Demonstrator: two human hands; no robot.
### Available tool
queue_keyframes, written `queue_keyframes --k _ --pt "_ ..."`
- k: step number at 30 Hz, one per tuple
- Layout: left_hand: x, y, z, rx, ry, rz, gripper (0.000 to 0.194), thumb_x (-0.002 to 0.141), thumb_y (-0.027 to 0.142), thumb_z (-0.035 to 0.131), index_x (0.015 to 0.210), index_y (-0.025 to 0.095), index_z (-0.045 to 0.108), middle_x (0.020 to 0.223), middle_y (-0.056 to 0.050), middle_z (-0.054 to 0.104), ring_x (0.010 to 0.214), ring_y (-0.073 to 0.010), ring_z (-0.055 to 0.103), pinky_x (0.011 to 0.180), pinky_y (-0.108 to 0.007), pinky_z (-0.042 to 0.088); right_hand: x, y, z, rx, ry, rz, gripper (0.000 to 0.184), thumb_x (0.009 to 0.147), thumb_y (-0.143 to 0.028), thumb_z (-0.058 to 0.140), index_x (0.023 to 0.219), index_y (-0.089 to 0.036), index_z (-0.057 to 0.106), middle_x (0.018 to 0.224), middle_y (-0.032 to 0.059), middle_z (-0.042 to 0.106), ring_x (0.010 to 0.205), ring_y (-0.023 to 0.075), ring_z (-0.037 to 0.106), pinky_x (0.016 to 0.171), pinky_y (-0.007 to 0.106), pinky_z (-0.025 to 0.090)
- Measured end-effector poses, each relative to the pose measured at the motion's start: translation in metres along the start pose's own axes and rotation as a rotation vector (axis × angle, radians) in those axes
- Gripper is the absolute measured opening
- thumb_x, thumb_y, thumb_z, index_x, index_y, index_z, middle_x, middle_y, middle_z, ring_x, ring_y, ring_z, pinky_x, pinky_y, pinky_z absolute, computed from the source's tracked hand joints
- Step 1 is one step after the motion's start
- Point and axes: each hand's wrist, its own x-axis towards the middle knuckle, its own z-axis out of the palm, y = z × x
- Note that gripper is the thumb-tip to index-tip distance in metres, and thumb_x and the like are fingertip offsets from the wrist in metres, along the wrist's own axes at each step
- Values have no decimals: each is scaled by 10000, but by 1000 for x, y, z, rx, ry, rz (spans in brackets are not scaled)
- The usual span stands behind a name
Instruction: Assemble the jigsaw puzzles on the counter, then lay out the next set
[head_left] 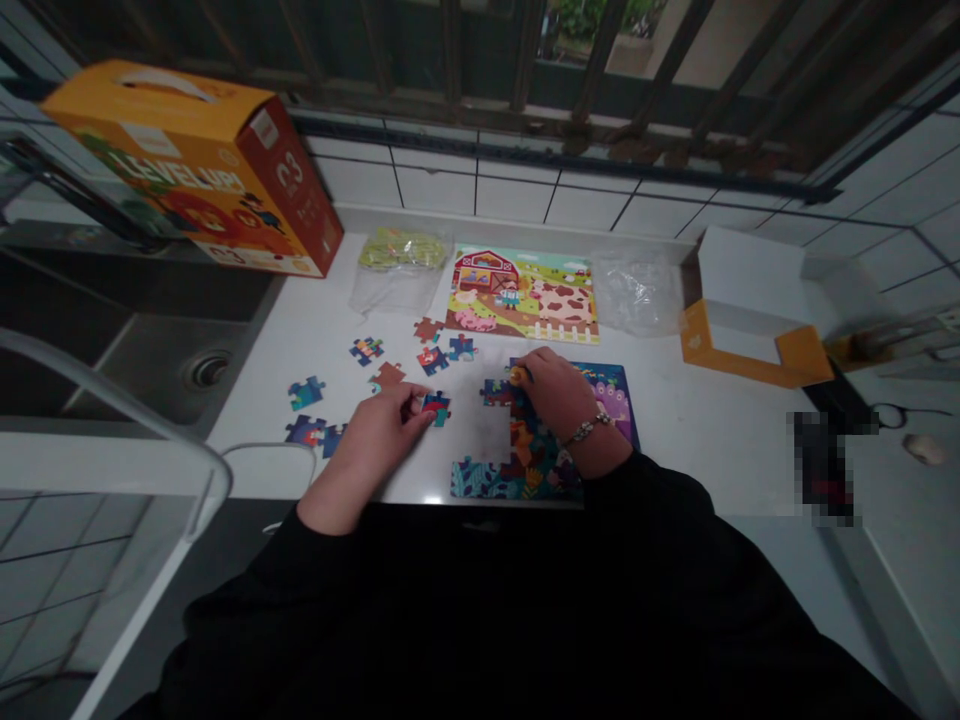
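My left hand is closed, with thumb and finger pinching a blue-and-red jigsaw piece just above the counter. My right hand is curled, its fingertips closed on a jigsaw piece at the upper left of a partly assembled sea-themed puzzle. That hand and wrist cover part of the puzzle. Another dark piece juts out to the left beneath the fingers. Several loose pieces lie to the left, around and beyond my left hand.
A farm picture lies at the back between two clear plastic bags. An orange puzzle box stands back left by the sink. An opened orange-and-white box sits at right. A white tube crosses the left side.
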Motion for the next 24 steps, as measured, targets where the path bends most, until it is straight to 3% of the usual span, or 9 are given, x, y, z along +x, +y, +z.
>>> queue_keyframes --k 3,8,15,24 --pt "-9 3 9 -61 -26 -10 358 947 349 740 1279 216 733 837 -3 751 722 -184 684 713 -312 507 -4 -1 1 44 48 21 258 1083 -163 562 1290 -183 714 1368 153 657 1187 267 664 1038 392 530" --pt "-14 7 18 -115 -82 4 283 976 330 696 1237 248 768 862 -3 786 744 -185 709 737 -310 519 -25 -17 -4 148 134 -6 270 1089 -192 568 1316 -200 714 1393 149 657 1192 272 683 1033 393 554" --pt "-13 14 20 -162 -104 23 294 984 314 652 1239 255 787 811 6 770 708 -183 684 712 -305 499 -57 -49 6 345 -25 -180 254 1085 -216 638 1326 -230 714 1358 110 733 1252 257 701 1082 403 556" --pt "-18 17 30 -166 -166 33 235 988 318 667 1169 248 799 842 -2 785 742 -198 715 749 -310 527 -57 -59 19 326 -129 -207 338 1036 -156 687 1368 -223 687 1317 113 753 1273 270 682 1127 414 517"
